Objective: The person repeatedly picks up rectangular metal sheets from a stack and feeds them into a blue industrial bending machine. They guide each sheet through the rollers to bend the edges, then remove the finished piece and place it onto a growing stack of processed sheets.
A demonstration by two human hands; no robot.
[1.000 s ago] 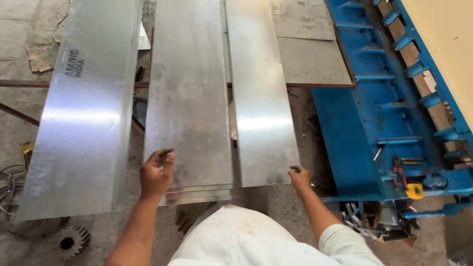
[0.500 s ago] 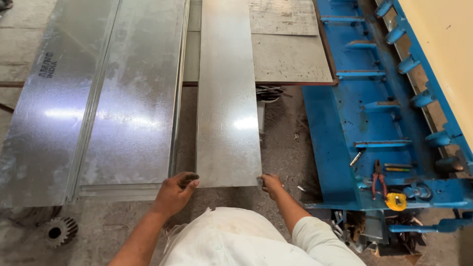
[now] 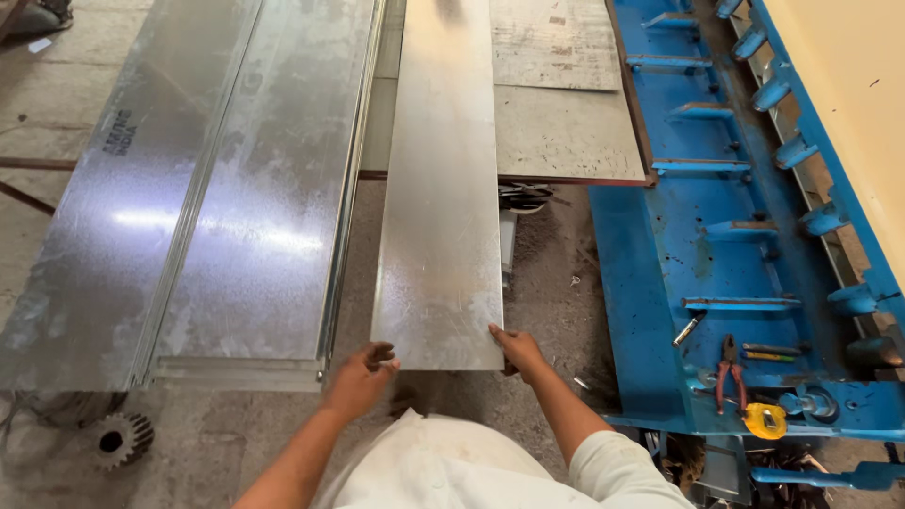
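narrow sheet [image 3: 441, 217]: galvanized metal, dull sheen, faintly mottled | stacked sheets [image 3: 255, 188]: galvanized metal, glossy, spangled, glare patches | machine bed [image 3: 735, 245]: blue-painted metal, chipped, grimy | floor [image 3: 226, 443]: rough, dusty concrete | gear [image 3: 118, 438]: dark, matt metal | pliers [image 3: 728, 363]: red plastic-coated handles

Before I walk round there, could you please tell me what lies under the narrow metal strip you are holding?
Under the narrow metal strip, a dark bundle, maybe cables, pokes out at its right edge above the concrete floor. Farther up it overlaps a flat metal plate. Anything directly beneath is covered.
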